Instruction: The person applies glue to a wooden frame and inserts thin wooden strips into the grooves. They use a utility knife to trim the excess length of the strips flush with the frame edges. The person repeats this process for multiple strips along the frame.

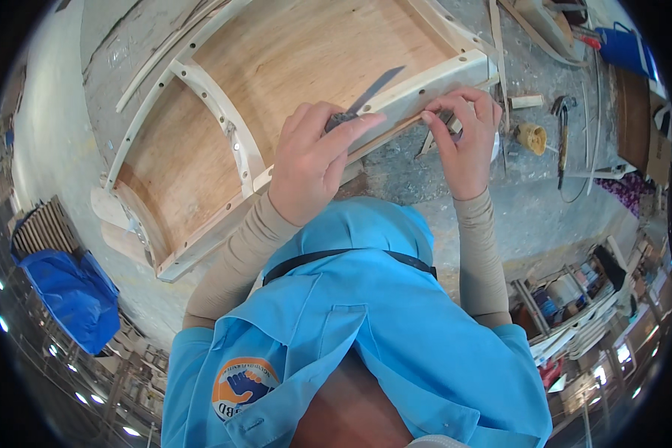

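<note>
My left hand (310,160) grips a thin grey metal blade (377,88) by its lower end, the blade angled up and to the right over the pale rail of a curved wooden frame (216,112) with a plywood panel inside. My right hand (467,138) rests just right of it, fingertips pinched on the frame's near edge and on a small dark piece I cannot make out. Both hands sit at the frame's front right corner. My blue shirt fills the lower middle.
A yellow roll of string (532,137), a dark hand tool (562,142), a small wood block (526,101) and thin wooden strips lie right of the frame on the dusty grey floor. A blue container (623,48) stands upper right. A blue bag (71,291) sits lower left.
</note>
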The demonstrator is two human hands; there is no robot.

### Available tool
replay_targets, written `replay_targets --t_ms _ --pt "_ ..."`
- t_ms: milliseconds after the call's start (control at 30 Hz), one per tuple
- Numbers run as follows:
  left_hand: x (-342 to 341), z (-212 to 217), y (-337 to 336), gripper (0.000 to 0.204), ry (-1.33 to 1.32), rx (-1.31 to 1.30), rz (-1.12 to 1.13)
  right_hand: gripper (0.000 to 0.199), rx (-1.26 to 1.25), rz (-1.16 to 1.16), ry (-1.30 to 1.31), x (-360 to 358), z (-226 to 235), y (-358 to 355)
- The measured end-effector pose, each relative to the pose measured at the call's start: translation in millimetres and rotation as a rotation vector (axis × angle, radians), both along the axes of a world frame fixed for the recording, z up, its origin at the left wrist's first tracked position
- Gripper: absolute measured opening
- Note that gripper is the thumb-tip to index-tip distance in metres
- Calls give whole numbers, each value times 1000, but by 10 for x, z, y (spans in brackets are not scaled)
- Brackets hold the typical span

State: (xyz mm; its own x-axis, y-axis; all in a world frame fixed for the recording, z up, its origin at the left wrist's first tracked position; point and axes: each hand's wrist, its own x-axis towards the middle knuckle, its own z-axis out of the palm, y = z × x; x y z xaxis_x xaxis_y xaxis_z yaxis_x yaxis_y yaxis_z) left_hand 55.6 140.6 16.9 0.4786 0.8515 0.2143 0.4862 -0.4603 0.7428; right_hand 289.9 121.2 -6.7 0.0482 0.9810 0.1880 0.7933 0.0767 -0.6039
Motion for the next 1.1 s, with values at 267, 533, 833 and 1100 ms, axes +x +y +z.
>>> replay_targets --t_ms 267,533,833,1100 --pt "437 -44 138 56 252 72 69 14 114 -3 79 60 -162 -22" --pt "603 -88 240 57 298 -33 36 21 278 -218 299 62 -267 -160" --pt "610 -153 305 55 175 -253 67 36 56 -292 1062 -126 -615 -207" --pt "619 -126 340 49 181 -340 124 33 70 -292 1096 -220 -729 -167"
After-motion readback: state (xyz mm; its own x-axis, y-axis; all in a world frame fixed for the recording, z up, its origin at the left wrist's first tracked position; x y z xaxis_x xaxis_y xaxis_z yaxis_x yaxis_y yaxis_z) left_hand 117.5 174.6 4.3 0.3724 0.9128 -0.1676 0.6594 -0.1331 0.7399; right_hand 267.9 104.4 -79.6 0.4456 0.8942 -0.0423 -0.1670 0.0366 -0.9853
